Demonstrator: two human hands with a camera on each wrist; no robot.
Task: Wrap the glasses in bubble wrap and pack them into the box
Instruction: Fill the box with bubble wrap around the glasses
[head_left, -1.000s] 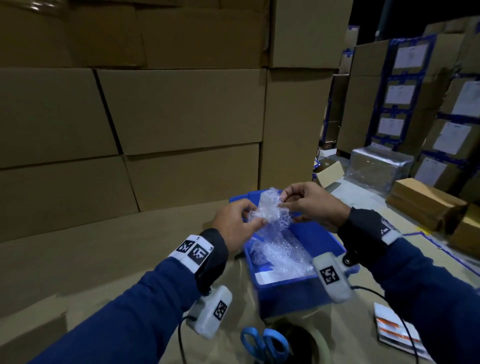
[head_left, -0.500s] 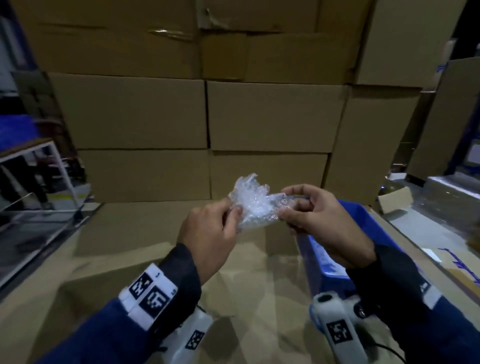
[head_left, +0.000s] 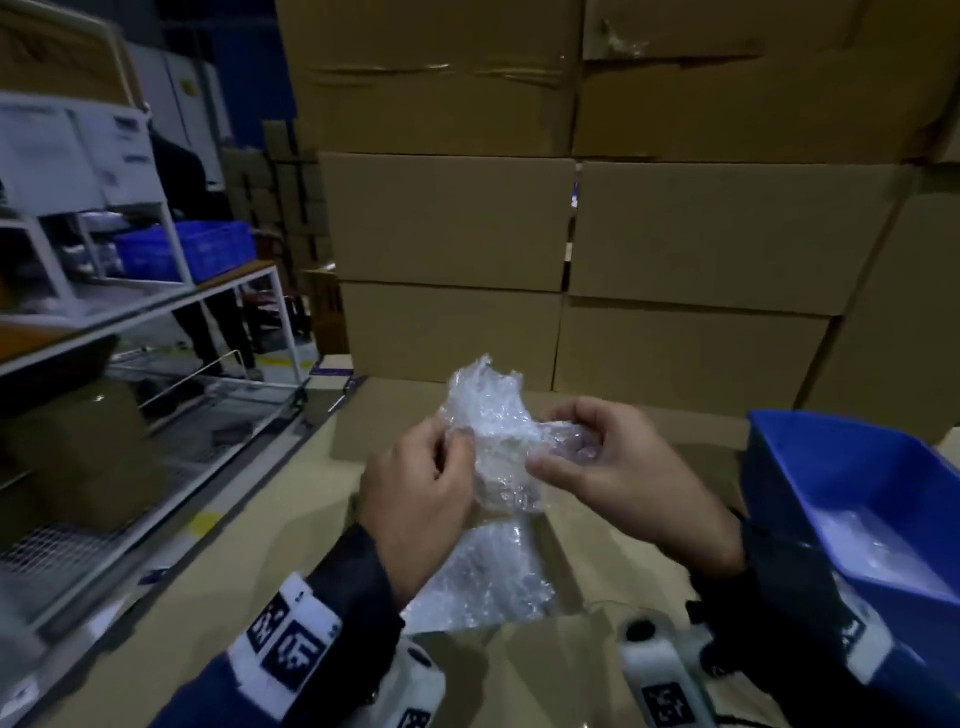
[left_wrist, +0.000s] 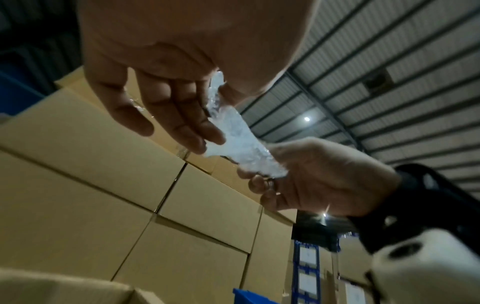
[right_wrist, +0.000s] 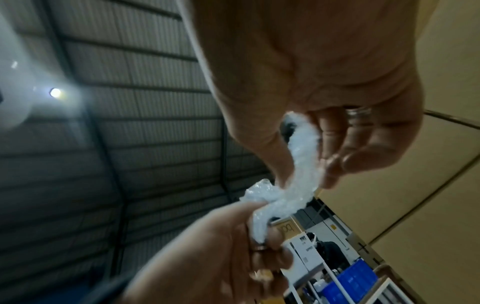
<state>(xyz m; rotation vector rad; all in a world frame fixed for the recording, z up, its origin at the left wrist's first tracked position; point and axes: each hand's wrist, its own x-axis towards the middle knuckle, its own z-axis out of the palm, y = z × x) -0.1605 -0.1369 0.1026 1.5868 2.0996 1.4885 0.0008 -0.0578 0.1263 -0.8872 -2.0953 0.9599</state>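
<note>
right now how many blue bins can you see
2. One bin sits at the right by the right hand, with clear wrap inside. The other bin is on the shelf at far left. More may be hidden behind the cartons.

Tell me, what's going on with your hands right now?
Left hand and right hand both pinch the bubble-wrap bundle. Bundle held above open cardboard box. Nothing between them.

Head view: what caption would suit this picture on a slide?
Left hand and right hand hold a bubble-wrapped bundle above an open cardboard box.
</note>
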